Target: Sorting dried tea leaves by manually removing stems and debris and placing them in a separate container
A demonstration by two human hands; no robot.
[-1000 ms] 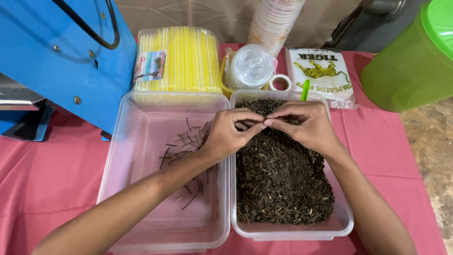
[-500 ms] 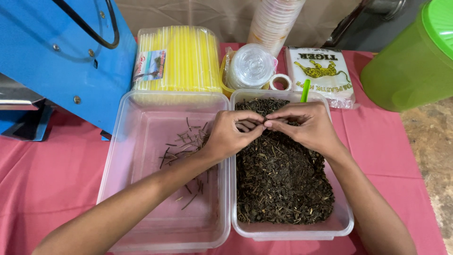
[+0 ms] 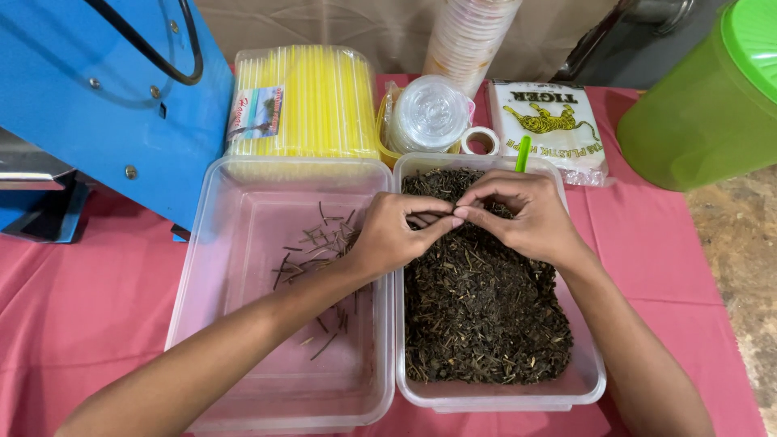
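Nothing much is shifting since half a second ago: both hands are staying pinched together over the far end of the right tub, fingers only creeping slightly.

Nearest the front edge of the pink tabletop (image 3: pixel 73 324), two clear tubs are sitting side by side, touching. Left tub (image 3: pixel 202 267) is holding only a scatter of thin dark stems (image 3: pixel 312 243); right tub (image 3: pixel 587 380) is carrying a deep bed of dark dried leaves (image 3: pixel 477 316).

Left hand (image 3: pixel 388 239) is reaching across the shared wall, thumb and forefinger closing on a small bit of stem; right hand (image 3: pixel 530 218) is meeting it fingertip to fingertip, pinching the same spot. The piece itself is too small to make out, so which hand is really gripping it I cannot tell.

Risks, as a judgement: the fragment is tiny and brittle, so it could be snapping or slipping back into the leaf bed and getting lost. The forearm is hanging low over the stems and could be sweeping them about. Loose leaf clinging to the fingers could be dropping among the sorted stems.

Toward the far edge: yellow straw pack (image 3: pixel 299 101), stack of clear lids (image 3: pixel 429 113), tape roll (image 3: pixel 483 142), white printed bag (image 3: pixel 550 125), green stick (image 3: pixel 523 154). Far left corner, blue machine (image 3: pixel 97 97); far right, green bucket (image 3: pixel 696 105).
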